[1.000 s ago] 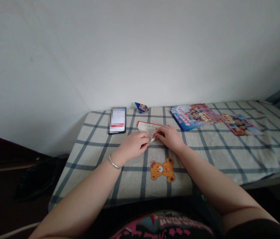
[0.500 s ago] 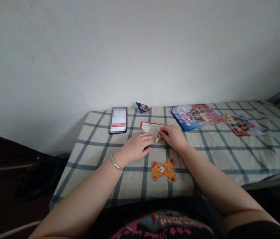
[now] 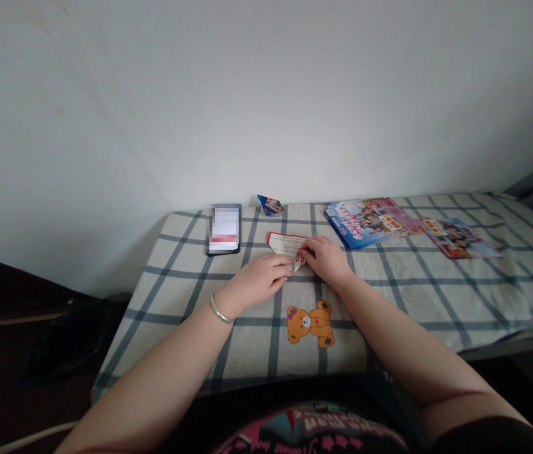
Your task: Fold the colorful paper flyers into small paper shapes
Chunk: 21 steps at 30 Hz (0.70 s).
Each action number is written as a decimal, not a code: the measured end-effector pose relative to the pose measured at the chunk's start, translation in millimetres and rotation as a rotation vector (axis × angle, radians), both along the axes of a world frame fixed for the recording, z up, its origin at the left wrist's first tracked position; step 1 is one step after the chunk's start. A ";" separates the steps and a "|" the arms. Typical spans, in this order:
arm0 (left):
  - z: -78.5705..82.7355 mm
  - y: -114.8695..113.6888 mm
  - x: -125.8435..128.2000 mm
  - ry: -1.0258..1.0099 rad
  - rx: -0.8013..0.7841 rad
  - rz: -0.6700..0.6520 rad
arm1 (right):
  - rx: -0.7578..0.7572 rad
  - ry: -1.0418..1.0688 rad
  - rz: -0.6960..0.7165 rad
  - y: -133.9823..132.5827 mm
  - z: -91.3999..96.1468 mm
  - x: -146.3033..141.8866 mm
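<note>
A folded piece of white paper with a red edge [image 3: 286, 244] lies on the checked cloth [image 3: 389, 290] in front of me. My left hand [image 3: 259, 279], with a silver bracelet on the wrist, presses its fingertips down on the paper's near left part. From the right, my right hand [image 3: 328, 260] pinches the paper's fold with thumb and fingers. Both hands touch the paper and nearly meet over it.
A phone [image 3: 224, 229] lies left of the paper. A small folded colourful paper [image 3: 270, 205] sits by the wall. Two printed leaflets [image 3: 369, 221] [image 3: 459, 238] lie to the right. An orange bear is printed on the cloth [image 3: 311, 323]. A dark bag [image 3: 70, 343] lies on the floor at left.
The paper's left end has been folded in, so it is shorter now. Both hands shifted slightly to the right along it.
</note>
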<state>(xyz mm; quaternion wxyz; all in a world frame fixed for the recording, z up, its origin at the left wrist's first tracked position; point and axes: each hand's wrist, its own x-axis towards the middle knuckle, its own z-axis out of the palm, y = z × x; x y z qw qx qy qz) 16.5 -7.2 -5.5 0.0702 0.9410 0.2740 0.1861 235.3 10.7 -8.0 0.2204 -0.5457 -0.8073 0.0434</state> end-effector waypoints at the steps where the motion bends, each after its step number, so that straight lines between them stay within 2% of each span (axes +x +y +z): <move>1: -0.1 -0.3 0.2 -0.002 -0.002 0.003 | -0.004 0.002 -0.004 0.3 -0.1 -0.4; 7: -0.4 -1.2 0.4 -0.007 0.004 0.014 | -0.006 0.032 -0.035 -0.3 -0.1 -1.9; 11: -0.9 -0.4 0.4 -0.019 0.014 0.005 | 0.071 -0.020 -0.002 1.3 -1.2 -2.5; 14: -0.3 -0.4 1.3 -0.020 0.017 -0.006 | 0.070 -0.042 0.016 3.1 -2.3 -3.1; 21: 3.3 -1.8 2.7 -0.015 -0.004 -0.003 | 0.026 -0.068 -0.070 1.6 -0.8 -6.1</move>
